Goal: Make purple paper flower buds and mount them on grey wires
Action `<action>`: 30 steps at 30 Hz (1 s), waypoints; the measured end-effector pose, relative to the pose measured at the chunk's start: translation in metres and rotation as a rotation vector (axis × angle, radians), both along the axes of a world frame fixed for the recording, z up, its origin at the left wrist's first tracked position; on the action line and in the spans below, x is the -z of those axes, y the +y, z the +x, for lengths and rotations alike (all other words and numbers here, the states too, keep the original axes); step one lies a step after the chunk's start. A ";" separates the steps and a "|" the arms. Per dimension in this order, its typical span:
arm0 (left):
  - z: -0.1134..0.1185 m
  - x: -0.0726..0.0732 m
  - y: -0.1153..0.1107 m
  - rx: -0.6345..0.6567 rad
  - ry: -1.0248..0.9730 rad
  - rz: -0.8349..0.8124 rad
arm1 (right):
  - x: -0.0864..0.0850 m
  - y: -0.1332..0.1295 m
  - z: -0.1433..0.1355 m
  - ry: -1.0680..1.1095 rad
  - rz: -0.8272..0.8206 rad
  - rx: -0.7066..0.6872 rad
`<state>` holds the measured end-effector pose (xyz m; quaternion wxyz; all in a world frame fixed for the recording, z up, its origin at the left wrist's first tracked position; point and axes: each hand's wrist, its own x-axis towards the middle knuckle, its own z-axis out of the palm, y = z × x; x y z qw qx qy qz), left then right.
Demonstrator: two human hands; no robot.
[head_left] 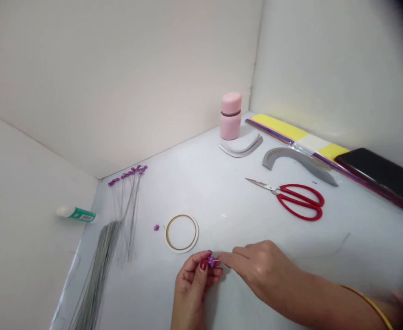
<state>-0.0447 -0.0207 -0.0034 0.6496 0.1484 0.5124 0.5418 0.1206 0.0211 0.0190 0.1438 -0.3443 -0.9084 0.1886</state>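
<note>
My left hand pinches a small purple paper flower between thumb and fingers, low in the middle of the view. A short bit of thin grey wire sticks out of the flower's right side. My right hand closes its fingertips on that wire; its thumb is hidden. Beyond my left hand lies a roll of narrow white tape, with a loose purple flower beside it. Several purple flowers on wire stems lie at the back left.
A bundle of grey wires lies at the left, near a green-and-white glue tube. Red-handled scissors, grey curved strips, a pink flask, coloured sheets and a black phone-like object occupy the right and back.
</note>
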 end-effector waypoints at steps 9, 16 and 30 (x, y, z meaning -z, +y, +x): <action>0.001 0.000 0.001 -0.011 0.006 -0.016 | 0.000 -0.001 0.000 -0.023 -0.041 -0.008; -0.001 0.003 0.001 0.019 0.008 -0.023 | 0.000 0.000 0.000 -0.007 -0.022 -0.006; -0.003 0.007 -0.001 0.043 0.055 -0.025 | 0.000 0.000 -0.001 -0.040 -0.031 -0.021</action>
